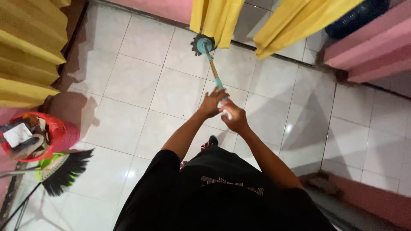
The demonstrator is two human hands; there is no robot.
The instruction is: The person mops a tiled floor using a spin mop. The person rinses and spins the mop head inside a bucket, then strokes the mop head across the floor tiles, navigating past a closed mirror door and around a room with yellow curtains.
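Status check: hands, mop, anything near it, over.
Left hand and right hand grip mop handle. Mop head on tiled floor, under yellow curtain.

Both hands — left hand (210,102), right hand (233,118) — grip a mop handle (212,68); mop head (201,44) rests on the tiled floor (141,85) below yellow curtains (216,17).

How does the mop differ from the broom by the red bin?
The mop is held in both hands, left hand and right hand; the broom lies untouched beside the red bin. The mop has a small round teal head with a dark fringe; the broom has a wide black fan of bristles on a green base. Both are long-handled and meet the white tile floor.
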